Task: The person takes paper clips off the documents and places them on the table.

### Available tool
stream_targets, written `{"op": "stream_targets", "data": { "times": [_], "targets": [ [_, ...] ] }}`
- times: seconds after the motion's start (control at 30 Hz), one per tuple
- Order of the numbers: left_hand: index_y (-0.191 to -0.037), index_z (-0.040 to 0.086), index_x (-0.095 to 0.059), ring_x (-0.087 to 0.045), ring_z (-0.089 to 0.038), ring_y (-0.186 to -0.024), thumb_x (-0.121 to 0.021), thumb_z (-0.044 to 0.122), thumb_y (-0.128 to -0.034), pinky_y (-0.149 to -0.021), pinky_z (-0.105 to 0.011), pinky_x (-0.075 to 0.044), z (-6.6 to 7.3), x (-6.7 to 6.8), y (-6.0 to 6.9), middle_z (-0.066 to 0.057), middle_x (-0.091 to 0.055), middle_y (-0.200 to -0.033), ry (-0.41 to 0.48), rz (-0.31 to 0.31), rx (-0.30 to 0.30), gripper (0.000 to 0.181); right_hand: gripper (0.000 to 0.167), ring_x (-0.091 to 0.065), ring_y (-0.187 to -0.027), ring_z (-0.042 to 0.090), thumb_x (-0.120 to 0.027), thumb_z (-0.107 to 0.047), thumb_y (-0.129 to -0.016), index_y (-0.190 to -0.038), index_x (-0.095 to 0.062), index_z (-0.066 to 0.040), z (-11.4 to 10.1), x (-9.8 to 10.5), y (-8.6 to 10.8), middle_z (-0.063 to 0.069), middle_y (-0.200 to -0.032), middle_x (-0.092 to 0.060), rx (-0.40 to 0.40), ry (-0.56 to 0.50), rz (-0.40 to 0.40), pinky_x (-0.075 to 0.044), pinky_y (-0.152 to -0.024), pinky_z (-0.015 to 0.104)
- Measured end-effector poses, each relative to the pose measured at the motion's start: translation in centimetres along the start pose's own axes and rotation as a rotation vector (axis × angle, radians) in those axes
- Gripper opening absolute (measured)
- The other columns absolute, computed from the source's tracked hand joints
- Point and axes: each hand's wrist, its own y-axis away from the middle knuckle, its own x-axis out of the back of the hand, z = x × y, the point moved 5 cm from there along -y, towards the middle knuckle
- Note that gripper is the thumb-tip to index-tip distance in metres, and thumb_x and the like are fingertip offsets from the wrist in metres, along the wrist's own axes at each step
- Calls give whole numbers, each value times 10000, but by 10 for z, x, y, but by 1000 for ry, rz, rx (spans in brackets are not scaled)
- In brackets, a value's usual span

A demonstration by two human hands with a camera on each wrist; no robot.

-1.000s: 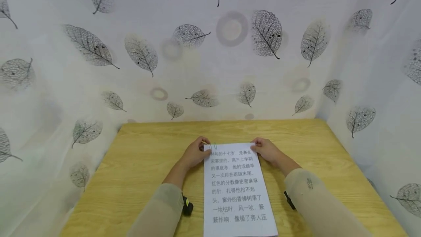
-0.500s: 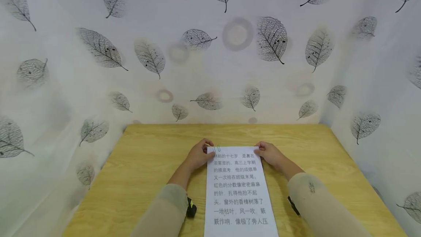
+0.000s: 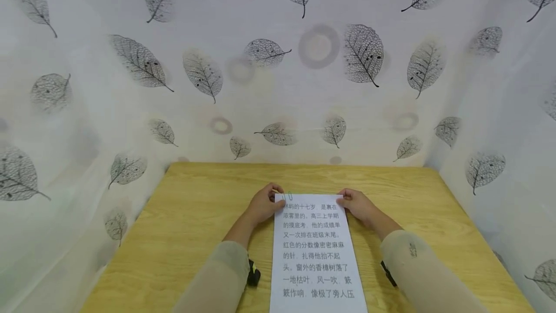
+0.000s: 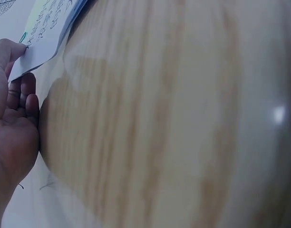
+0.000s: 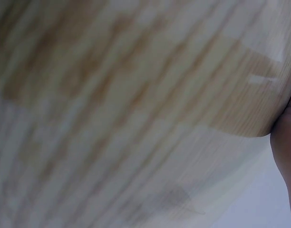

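Sheets of white paper [image 3: 314, 250] printed with large black Chinese characters stand out in the middle of the head view. The left hand [image 3: 262, 204] pinches their top left corner, thumb on the printed face and fingers behind. Beside that thumb, a green paper clip [image 3: 290, 196] sits on the top edge; the left wrist view shows the clip [image 4: 23, 37] close to the thumb too. At the top right corner, the right hand [image 3: 356, 204] grips the sheets between thumb and fingers. Only part of the right hand [image 5: 286, 142] enters the right wrist view, where its fingertips are hidden.
Beneath the paper is a wood-grain table [image 3: 195, 206]. White curtains [image 3: 278, 95] printed with skeleton leaves stand behind it and at both sides. A dark strap device [image 3: 254, 273] shows at the left wrist, another [image 3: 388, 273] at the right.
The whole head view has shifted, so paper, hands and table appear slightly farther right and lower. Both hands keep the same hold on the paper's top corners.
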Motion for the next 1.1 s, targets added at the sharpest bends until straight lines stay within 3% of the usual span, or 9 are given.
{"op": "stream_targets", "data": {
  "times": [0.4, 1.1],
  "targets": [
    [-1222, 232, -635, -622, -215, -987, -778, 201, -985, -896, -349, -518, 0, 3, 1, -49, -695, -1069, 26, 15, 19, 278, 192, -640, -997, 151, -624, -163, -1100, -1204, -670, -10, 1, 2, -1, 77, -1118, -766, 14, -12, -4, -494, -885, 257],
    [-1204, 236, -638, -615, -219, -971, -781, 201, -982, -870, -347, -522, -3, 4, 2, -44, -681, -1042, 20, 28, 10, 266, 166, -648, -932, 139, -610, -127, -1099, -1192, -653, 4, 3, 0, -3, 37, -1016, -744, 17, -35, -13, -510, -837, 233]
  ]
}}
